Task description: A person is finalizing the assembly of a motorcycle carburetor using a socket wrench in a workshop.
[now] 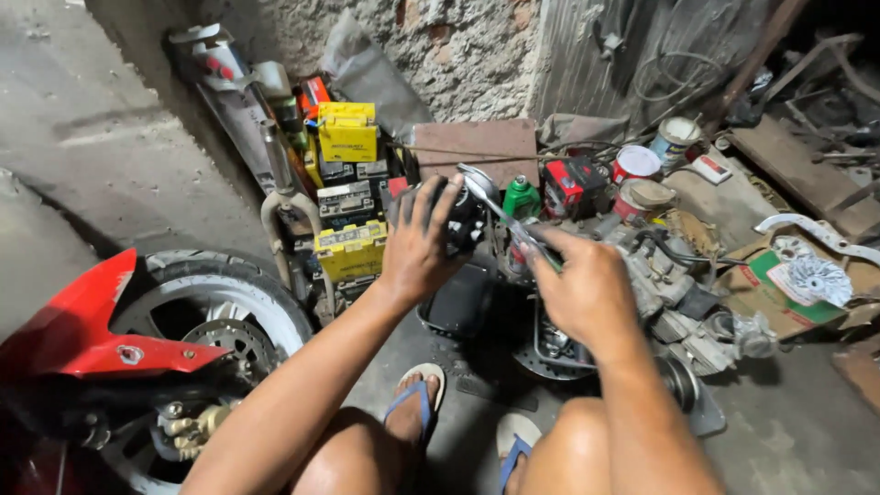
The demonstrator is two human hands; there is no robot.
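Observation:
My left hand (417, 243) grips a dark, greasy round engine part (463, 220) held up in front of me. My right hand (577, 284) holds a metal wrench (490, 203), its shiny head resting against the top of that part. Both hands hover over a black oil tray (458, 302) and a dismantled engine (669, 284) on the concrete floor. My knees and blue flip-flops show at the bottom of the view.
A motorcycle's front wheel (215, 321) with red fender (82, 330) stands at left. Yellow and black batteries (348, 197) are stacked by the wall. Cans (637, 165), a green bottle (521, 197), a cardboard box (788, 293) with a white fan part and scrap fill the right.

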